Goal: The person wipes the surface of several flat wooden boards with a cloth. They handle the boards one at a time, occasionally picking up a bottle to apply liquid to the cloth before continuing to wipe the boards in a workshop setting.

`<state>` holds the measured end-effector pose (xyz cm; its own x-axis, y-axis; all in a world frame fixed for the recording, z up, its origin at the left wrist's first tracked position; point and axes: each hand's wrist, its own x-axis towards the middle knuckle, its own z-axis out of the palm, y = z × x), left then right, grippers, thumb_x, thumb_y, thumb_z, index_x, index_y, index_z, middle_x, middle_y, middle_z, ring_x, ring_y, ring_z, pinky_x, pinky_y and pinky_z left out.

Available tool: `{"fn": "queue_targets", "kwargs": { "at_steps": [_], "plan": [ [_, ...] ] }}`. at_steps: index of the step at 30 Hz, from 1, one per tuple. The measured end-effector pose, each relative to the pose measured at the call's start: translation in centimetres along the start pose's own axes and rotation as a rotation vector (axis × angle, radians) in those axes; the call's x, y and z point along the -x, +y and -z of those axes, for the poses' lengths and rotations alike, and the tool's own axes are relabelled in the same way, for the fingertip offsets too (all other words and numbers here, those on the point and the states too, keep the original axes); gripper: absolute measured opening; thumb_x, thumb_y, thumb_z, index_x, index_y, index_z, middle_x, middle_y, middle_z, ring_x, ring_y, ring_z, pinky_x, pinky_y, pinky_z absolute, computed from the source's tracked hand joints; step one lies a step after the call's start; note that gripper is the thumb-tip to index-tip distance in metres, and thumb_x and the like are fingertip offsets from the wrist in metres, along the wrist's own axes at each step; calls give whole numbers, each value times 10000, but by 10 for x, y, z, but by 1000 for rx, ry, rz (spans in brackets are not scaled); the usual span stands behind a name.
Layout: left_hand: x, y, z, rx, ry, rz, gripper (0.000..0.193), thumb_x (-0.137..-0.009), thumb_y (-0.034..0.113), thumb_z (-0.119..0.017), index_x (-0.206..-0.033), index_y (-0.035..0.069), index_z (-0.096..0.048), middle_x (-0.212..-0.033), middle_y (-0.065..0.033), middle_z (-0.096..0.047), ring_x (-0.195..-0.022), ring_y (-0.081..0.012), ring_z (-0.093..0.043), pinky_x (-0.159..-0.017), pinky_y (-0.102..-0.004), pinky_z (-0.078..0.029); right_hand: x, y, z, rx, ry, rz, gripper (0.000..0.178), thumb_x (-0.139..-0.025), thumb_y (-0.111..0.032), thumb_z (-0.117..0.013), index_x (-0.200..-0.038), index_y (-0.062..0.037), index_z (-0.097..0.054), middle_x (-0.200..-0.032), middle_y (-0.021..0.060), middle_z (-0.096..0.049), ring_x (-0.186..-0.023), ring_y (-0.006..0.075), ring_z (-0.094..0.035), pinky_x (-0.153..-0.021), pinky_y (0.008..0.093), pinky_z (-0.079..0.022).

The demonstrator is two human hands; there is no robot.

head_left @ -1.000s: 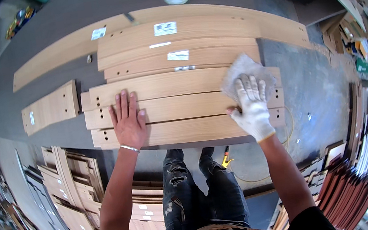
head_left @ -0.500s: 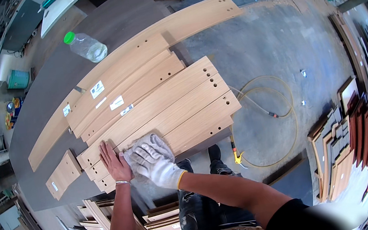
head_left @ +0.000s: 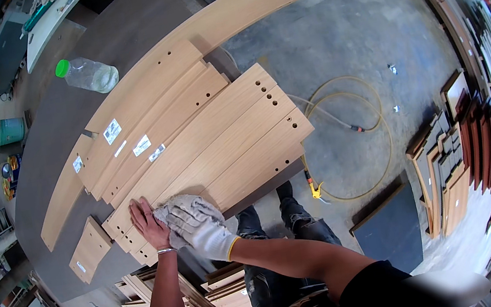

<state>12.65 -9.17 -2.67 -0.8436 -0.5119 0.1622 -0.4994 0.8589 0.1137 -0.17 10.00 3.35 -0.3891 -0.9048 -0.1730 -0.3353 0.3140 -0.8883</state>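
Wiping seems under way, with finished and remaining areas indistinguishable, as the bare left hand [head_left: 150, 225] lies flat, fingers outstretched, beside the white-gloved right hand [head_left: 196, 225], its fingers uncurled over a grey cloth [head_left: 203, 203] on long pale wooden boards [head_left: 224, 139] across the dark-grey bench [head_left: 138, 10].

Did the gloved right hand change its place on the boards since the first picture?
Yes. The gloved right hand has moved left along the boards, from near their right end to beside the bare left hand.

Boards [head_left: 224, 141] look smooth, matt wood — the cloth [head_left: 205, 204] rough, perhaps fuzzy.
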Motion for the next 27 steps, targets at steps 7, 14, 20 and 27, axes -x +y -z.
{"fn": "queue_targets", "kwargs": {
  "at_steps": [7,14,20,27],
  "plan": [
    [-3,34,24,2,-52,141,587,-1063,276,-395,-1619,85,-387,-1697,-191,-302,-1568,-421,-255,-1273,-576,-160,53,86,159,729,522,-502,708,-872,-257,-648,-1533,-64,-483,-1674,177,-345,-1567,366,-273,-1293,561,-109],
    [-4,34,17,77,-93,103,583,-1063,232,-394,-1619,58,-373,-1705,-154,-308,-1589,-390,-223,-1287,-561,-121,19,-11,27,385,-13,-47,667,-904,-247,-624,-1535,-86,-478,-1630,178,-389,-1540,378,-305,-1287,541,-168],
    [-8,41,23,90,-90,128,594,-1045,227,-445,-1616,77,-374,-1715,-136,-285,-1595,-379,-207,-1283,-595,-132,22,91,120,743,501,-332,676,-872,-290,-660,-1494,-62,-527,-1695,176,-312,-1572,378,-252,-1295,575,-77],
    [0,35,31,154,-173,181,631,-1017,200,-472,-1625,78,-357,-1724,-113,-272,-1606,-345,-194,-1286,-591,-127,-37,13,54,604,-38,151,601,-826,-291,-693,-1402,-129,-630,-1573,131,-509,-1515,367,-373,-1278,572,-192]
  ]
}}
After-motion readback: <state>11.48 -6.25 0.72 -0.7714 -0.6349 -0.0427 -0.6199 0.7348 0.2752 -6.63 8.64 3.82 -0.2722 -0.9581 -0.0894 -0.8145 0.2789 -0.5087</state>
